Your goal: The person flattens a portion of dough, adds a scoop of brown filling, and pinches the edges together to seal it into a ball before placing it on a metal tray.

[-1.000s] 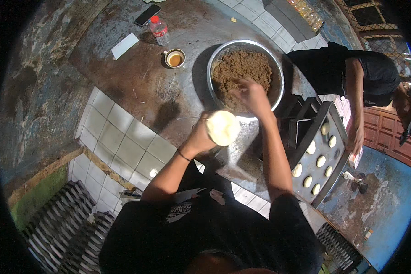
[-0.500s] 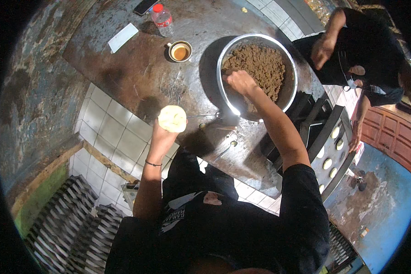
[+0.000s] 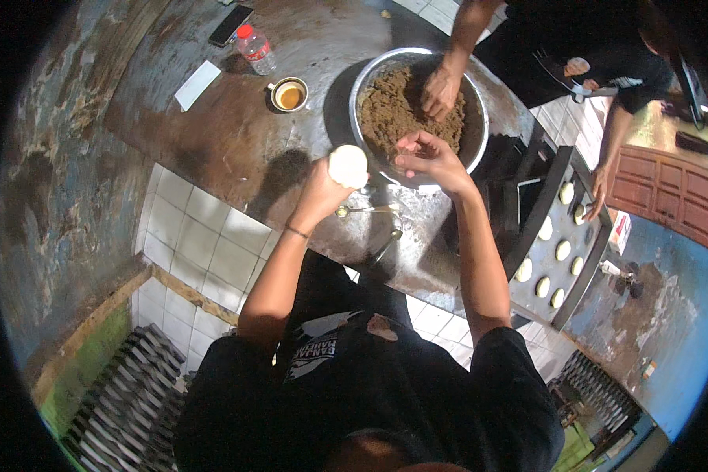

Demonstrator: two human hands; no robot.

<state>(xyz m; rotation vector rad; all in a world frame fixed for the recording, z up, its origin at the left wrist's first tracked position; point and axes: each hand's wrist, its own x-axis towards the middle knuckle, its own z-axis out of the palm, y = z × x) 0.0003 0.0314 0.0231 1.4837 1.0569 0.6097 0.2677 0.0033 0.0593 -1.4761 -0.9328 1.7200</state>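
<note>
A pale, flattened round of dough lies across the fingers of my left hand, which is closed under it beside the bowl. Over the near rim of the big metal bowl, my right hand has its fingers bent toward the thumb; what they hold, if anything, blends with the brown crumbly filling behind. That filling heaps up inside the bowl. A co-worker's hand reaches into it from the far side.
On the right, a dark tray carries several pale dough pieces, with the co-worker's other hand at its edge. A cup of brown liquid, a red-capped bottle, a phone and white paper occupy the table's far left. Spoons lie nearer.
My right hand has come out of the filling to the bowl's near rim. My left hand has brought the dough right, closer to the bowl. The co-worker's hand has entered the bowl.
</note>
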